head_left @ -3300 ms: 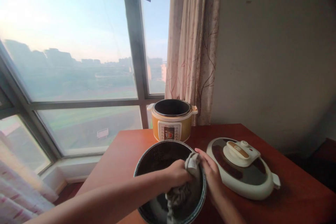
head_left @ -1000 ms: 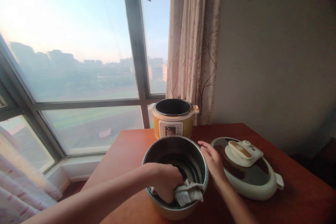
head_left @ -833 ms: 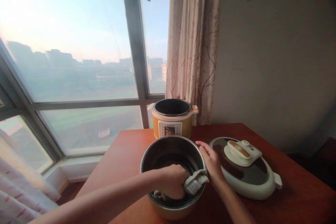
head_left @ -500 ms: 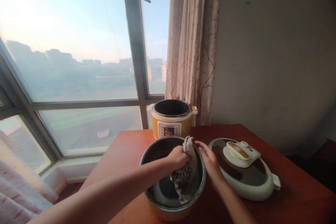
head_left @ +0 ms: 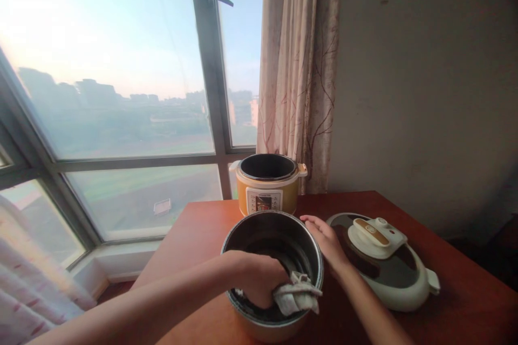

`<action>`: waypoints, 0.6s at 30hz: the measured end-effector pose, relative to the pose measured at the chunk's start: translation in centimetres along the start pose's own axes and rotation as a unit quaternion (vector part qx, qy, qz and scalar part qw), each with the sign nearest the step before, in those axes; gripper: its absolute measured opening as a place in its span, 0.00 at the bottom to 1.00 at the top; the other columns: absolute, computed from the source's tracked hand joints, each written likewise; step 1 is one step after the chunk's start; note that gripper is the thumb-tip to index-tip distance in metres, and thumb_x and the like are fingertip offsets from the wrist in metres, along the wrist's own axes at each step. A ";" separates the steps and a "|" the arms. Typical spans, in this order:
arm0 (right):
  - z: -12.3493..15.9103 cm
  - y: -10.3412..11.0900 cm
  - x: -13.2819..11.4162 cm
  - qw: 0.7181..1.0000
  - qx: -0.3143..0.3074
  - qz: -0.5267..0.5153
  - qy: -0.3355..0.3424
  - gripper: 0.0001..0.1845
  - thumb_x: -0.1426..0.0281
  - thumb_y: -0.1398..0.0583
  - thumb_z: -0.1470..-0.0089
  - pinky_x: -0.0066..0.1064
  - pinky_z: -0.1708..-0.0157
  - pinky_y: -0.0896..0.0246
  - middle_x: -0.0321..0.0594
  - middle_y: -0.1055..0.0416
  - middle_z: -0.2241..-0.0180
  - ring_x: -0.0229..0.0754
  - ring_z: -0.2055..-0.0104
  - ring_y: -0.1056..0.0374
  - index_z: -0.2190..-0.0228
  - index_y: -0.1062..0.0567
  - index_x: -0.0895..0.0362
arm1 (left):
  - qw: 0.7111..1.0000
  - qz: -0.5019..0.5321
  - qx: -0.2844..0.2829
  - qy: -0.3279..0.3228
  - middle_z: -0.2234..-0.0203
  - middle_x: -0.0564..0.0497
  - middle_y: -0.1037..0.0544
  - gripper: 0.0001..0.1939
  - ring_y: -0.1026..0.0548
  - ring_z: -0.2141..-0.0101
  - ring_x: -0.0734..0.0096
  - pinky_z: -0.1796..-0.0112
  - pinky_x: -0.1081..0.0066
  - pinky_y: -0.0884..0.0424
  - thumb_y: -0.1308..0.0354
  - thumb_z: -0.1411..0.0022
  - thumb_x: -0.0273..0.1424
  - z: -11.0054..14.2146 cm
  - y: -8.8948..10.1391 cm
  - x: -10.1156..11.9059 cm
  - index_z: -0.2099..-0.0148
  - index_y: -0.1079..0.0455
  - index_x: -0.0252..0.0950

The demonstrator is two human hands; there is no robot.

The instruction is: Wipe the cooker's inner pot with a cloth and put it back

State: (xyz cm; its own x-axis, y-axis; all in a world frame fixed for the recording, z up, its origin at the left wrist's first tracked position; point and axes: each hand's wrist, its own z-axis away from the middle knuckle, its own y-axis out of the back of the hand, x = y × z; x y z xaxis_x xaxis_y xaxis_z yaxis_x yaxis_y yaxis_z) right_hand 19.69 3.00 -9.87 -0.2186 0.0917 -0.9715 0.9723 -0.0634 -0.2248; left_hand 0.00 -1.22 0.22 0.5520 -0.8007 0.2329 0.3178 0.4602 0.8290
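My left hand (head_left: 263, 277) reaches down into a dark-lined inner pot (head_left: 231, 245) and is closed on a crumpled pale cloth (head_left: 297, 296). Part of the cloth sticks up by the pot's near right rim. The left fingertips are hidden inside the pot. My right hand (head_left: 326, 240) lies along the outside of the pot's right rim, its fingers stretched out and seemingly touching the wall. Its thumb is not clearly visible.
Behind the pot stands a yellow electric pressure cooker body (head_left: 267, 188) with its top uncovered. To the right, a white lid (head_left: 388, 259) with a handle lies on the red-brown table (head_left: 202, 242). A window and a curtain (head_left: 297, 64) are beyond.
My left hand has moved down and nearer to me inside the pot, carrying the cloth from the far right wall to the near right side. My right hand stays beside the rim.
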 end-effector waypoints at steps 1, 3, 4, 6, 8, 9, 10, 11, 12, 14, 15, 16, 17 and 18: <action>-0.1 -0.1 -0.1 1.000 -0.004 -0.002 -0.006 0.26 0.50 0.32 0.58 0.35 0.68 0.34 0.42 0.20 0.68 0.47 0.69 0.26 0.62 0.20 0.56 | 1.000 0.000 -0.012 -0.006 0.69 0.44 0.18 0.15 0.22 0.69 0.56 0.73 0.69 0.32 0.41 0.49 0.24 0.2 0.0 -0.3 0.57 0.24 0.37; -0.3 0.0 -0.2 1.000 0.008 -0.002 -0.017 0.28 0.48 0.31 0.61 0.35 0.66 0.33 0.42 0.20 0.67 0.47 0.67 0.26 0.63 0.20 0.56 | 1.000 0.004 -0.026 -0.010 0.67 0.43 0.18 0.16 0.21 0.68 0.55 0.71 0.69 0.30 0.40 0.50 0.25 0.2 -0.1 -0.7 0.56 0.23 0.35; -0.2 0.1 -0.2 1.000 0.022 0.000 -0.021 0.29 0.48 0.31 0.62 0.36 0.65 0.33 0.43 0.19 0.66 0.48 0.65 0.26 0.64 0.19 0.56 | 1.000 0.004 -0.029 -0.010 0.67 0.42 0.17 0.17 0.20 0.67 0.55 0.71 0.69 0.29 0.39 0.50 0.25 0.1 -0.3 -0.9 0.55 0.23 0.35; 0.3 0.5 0.2 0.998 0.059 0.005 -0.022 0.30 0.47 0.31 0.64 0.36 0.61 0.33 0.44 0.19 0.63 0.50 0.60 0.26 0.65 0.19 0.57 | 1.000 -0.008 -0.026 -0.005 0.66 0.42 0.17 0.19 0.20 0.66 0.54 0.70 0.68 0.29 0.38 0.51 0.26 -0.2 -0.5 -0.9 0.54 0.23 0.35; 1.7 1.0 0.8 0.995 0.101 0.004 -0.021 0.30 0.46 0.32 0.63 0.34 0.62 0.32 0.42 0.19 0.63 0.50 0.60 0.26 0.64 0.18 0.56 | 1.000 -0.023 -0.012 0.006 0.66 0.41 0.17 0.18 0.20 0.66 0.54 0.70 0.68 0.29 0.38 0.50 0.27 -0.6 -0.8 -0.6 0.55 0.22 0.34; 2.6 1.2 1.1 0.993 0.119 0.000 -0.024 0.30 0.46 0.32 0.62 0.33 0.66 0.33 0.41 0.20 0.65 0.49 0.63 0.26 0.62 0.18 0.56 | 1.000 -0.028 -0.002 0.012 0.66 0.41 0.17 0.17 0.20 0.67 0.54 0.71 0.68 0.30 0.39 0.49 0.27 -0.8 -0.9 -0.5 0.55 0.22 0.34; 3.8 1.3 1.5 0.991 0.134 -0.004 -0.030 0.31 0.46 0.33 0.60 0.32 0.71 0.34 0.40 0.20 0.68 0.47 0.67 0.26 0.60 0.19 0.56 | 0.999 -0.030 0.009 0.019 0.66 0.40 0.17 0.16 0.20 0.67 0.54 0.72 0.68 0.30 0.40 0.48 0.28 -0.9 -1.1 -0.3 0.56 0.22 0.33; 5.0 1.4 1.8 0.989 0.143 -0.008 -0.039 0.32 0.46 0.34 0.58 0.32 0.75 0.36 0.39 0.21 0.71 0.46 0.71 0.28 0.57 0.20 0.56 | 0.999 -0.028 0.020 0.024 0.67 0.40 0.17 0.15 0.20 0.67 0.54 0.72 0.68 0.31 0.41 0.47 0.28 -1.2 -1.2 -0.2 0.57 0.22 0.33; 6.3 1.3 2.0 0.988 0.146 -0.009 -0.050 0.34 0.46 0.35 0.56 0.31 0.77 0.38 0.38 0.22 0.73 0.45 0.73 0.29 0.53 0.21 0.56 | 0.999 -0.022 0.032 0.030 0.67 0.40 0.17 0.15 0.20 0.68 0.54 0.73 0.68 0.31 0.42 0.47 0.29 -1.4 -1.4 -0.1 0.57 0.21 0.33; 8.5 1.0 2.4 0.988 0.137 -0.003 -0.068 0.38 0.46 0.36 0.53 0.31 0.79 0.39 0.39 0.21 0.71 0.45 0.73 0.29 0.47 0.25 0.55 | 0.996 0.013 0.066 0.052 0.68 0.41 0.17 0.15 0.21 0.69 0.56 0.73 0.69 0.32 0.43 0.48 0.29 -2.1 -1.7 0.0 0.59 0.21 0.33; 9.3 0.7 2.5 0.988 0.134 0.002 -0.072 0.39 0.45 0.37 0.53 0.31 0.77 0.38 0.40 0.20 0.67 0.47 0.71 0.28 0.44 0.27 0.54 | 0.993 0.040 0.088 0.066 0.68 0.42 0.17 0.15 0.21 0.69 0.58 0.72 0.70 0.31 0.43 0.49 0.29 -2.5 -1.8 -0.1 0.59 0.21 0.34; 9.9 0.4 2.6 0.989 0.134 0.009 -0.068 0.40 0.45 0.37 0.52 0.32 0.75 0.36 0.41 0.20 0.61 0.49 0.67 0.26 0.43 0.28 0.53 | 0.988 0.071 0.111 0.077 0.67 0.44 0.17 0.15 0.21 0.69 0.60 0.72 0.71 0.31 0.42 0.49 0.29 -3.0 -1.9 -0.2 0.59 0.21 0.35; 10.2 0.2 2.7 0.988 0.141 0.015 -0.059 0.40 0.45 0.37 0.52 0.34 0.70 0.33 0.43 0.21 0.56 0.51 0.61 0.26 0.43 0.28 0.53 | 0.982 0.102 0.133 0.087 0.67 0.45 0.17 0.15 0.22 0.69 0.61 0.71 0.72 0.31 0.42 0.49 0.30 -3.5 -1.9 -0.4 0.59 0.21 0.35; 10.3 -0.1 2.7 0.987 0.151 0.022 -0.045 0.40 0.44 0.38 0.52 0.36 0.64 0.31 0.44 0.23 0.50 0.54 0.54 0.26 0.43 0.27 0.53 | 0.974 0.134 0.153 0.099 0.68 0.47 0.18 0.14 0.22 0.69 0.62 0.71 0.72 0.31 0.41 0.50 0.31 -4.1 -1.8 -0.7 0.60 0.21 0.35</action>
State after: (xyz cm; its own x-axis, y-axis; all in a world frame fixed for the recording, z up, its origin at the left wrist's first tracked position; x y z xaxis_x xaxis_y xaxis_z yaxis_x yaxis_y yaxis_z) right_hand 18.14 -7.02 -13.29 -0.1967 -0.0045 -0.9805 0.9152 -0.3596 -0.1820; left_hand 2.15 0.07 -3.53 0.7312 -0.5631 0.3850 -0.0875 0.4823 0.8716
